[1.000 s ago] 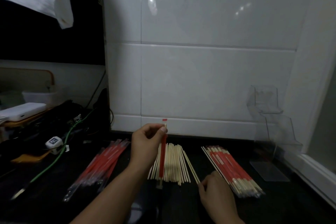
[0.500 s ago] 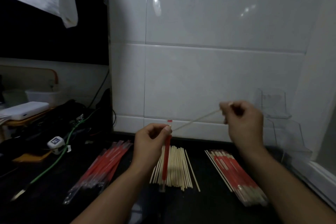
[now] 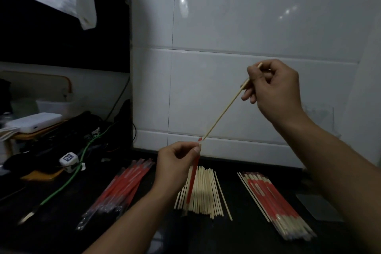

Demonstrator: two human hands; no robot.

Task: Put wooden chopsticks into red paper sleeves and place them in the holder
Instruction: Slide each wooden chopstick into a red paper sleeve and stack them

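Nearest on the dark tabletop, a loose pile of bare chopsticks serves as landmark. Left of it lies a bag of empty red sleeves; right of it, a stack of sleeved chopsticks. Above it, the left hand pinches a red sleeve near its top. Farther up, the right hand grips a single chopstick, its tip at the sleeve's mouth. Right of the pile, by the tiled wall, stands the clear holder.

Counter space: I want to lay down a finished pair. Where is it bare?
Bare dark strip between the loose chopsticks and the sleeved pile; another between the red sleeve pack and the loose chopsticks, under the left hand. Left end is crowded with cables.
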